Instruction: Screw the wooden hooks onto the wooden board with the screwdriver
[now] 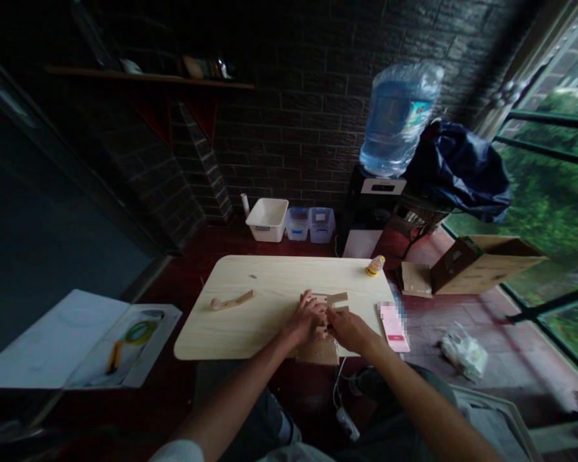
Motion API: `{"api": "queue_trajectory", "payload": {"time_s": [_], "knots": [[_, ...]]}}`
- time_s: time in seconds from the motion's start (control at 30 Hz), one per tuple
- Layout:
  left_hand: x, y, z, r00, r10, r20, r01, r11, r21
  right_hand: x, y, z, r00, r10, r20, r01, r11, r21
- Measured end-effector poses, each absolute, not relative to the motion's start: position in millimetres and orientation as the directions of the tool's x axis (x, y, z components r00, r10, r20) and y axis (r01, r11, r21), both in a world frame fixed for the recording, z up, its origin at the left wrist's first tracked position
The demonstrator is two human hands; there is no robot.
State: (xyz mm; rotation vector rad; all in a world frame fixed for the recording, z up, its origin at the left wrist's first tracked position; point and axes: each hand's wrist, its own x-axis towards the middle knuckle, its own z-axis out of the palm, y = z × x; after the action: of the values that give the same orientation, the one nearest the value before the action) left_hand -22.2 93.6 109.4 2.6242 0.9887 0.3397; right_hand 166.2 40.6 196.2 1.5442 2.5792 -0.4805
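On the pale wooden table [270, 269], near its front edge, lies a brown cardboard piece [318, 351] with light wooden parts on it. My left hand [309, 316] rests on these parts, its fingers spread over them. Just to its right, my right hand [349, 327] has its fingers closed around something small and dark that I cannot make out. A wooden strip [340, 298] sticks out beyond the hands. Farther left on the tabletop is a curved wooden piece [232, 301]. A small bottle with a yellow base [375, 265] stands at the back right corner.
A pink box [394, 326] is at the table's right edge. Behind the table are a white bin [268, 219], two clear bins and a water dispenser [383, 186]. An open cardboard box [481, 264] sits at right. A power strip [347, 425] lies below, a white case [91, 340] at left.
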Motion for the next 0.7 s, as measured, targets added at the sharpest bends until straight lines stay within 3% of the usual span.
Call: {"api": "queue_trajectory", "payload": {"time_s": [0.17,0.4,0.7], "knots": [[-22.5,93.0,112.4,0.737,0.667,0.109,0.6,-0.721,0.347,169.5,37.5,203.3,-0.538,0.804,-0.254,0.839,0.482,-0.25],[-25.3,95.8,100.7,0.754,0.641,0.143,0.579,-0.751,0.317,163.2,33.8,206.5,-0.516,0.817,-0.257,0.857,0.49,-0.162],[-23.4,93.0,105.1,0.736,0.659,0.156,0.582,-0.733,0.353,158.6,32.2,207.2,-0.408,0.866,-0.289,0.913,0.39,-0.12]]}}
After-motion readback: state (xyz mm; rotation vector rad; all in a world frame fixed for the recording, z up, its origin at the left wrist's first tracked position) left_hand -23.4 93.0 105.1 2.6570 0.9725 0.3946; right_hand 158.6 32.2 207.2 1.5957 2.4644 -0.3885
